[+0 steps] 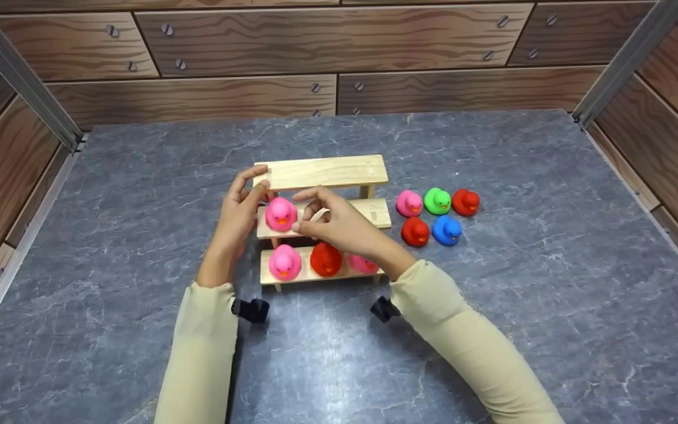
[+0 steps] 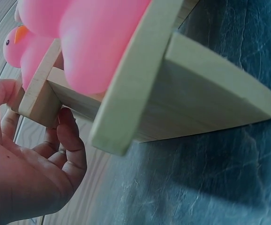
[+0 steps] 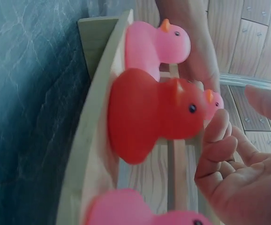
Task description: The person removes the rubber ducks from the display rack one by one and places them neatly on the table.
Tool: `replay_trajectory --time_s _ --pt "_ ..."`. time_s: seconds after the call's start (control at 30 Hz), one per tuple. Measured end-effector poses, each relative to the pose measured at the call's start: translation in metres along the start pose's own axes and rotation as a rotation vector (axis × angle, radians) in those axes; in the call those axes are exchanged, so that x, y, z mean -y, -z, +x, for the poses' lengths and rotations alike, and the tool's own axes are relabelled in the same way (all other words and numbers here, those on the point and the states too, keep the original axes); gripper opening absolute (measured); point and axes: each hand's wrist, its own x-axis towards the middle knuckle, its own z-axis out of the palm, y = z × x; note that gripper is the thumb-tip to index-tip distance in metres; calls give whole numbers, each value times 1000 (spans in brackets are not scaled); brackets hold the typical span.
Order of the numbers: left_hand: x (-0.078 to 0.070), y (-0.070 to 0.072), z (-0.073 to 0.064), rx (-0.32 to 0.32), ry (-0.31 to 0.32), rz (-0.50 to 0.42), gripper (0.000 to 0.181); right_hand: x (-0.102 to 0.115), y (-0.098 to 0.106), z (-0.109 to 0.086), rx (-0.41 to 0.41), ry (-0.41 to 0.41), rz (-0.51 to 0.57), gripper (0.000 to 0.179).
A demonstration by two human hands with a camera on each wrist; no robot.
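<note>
A three-tier wooden stand [image 1: 321,172] is in the middle of the table, its left end held by my left hand [image 1: 234,215]. In the left wrist view, that hand's thumb and curled fingers [image 2: 71,136] are around a shelf end. On the middle shelf sits a pink rubber duck [image 1: 281,214]. My right hand [image 1: 342,224] is just right of it, thumb and index finger apart, holding nothing. The bottom shelf bears another pink duck [image 1: 284,262], a red duck [image 1: 325,259] and a third pink duck [image 1: 364,263], partly hidden by my right hand.
Right of the stand are a pink duck [image 1: 409,203], a green duck [image 1: 437,201], two red ducks [image 1: 466,202] and a blue duck [image 1: 446,229] on the grey marbled table [image 1: 551,265]. Wood-patterned walls [image 1: 339,41] enclose the back and sides.
</note>
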Motion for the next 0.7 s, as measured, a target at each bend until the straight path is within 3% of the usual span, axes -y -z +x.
replay_trajectory --time_s 0.4,0.7 --pt "-3 -2 0 -31 17 0 32 1 -12 8 -39 -17 -83 46" --pt "-5 -3 0 -43 29 -63 33 1 -15 11 -20 -19 -173 49"
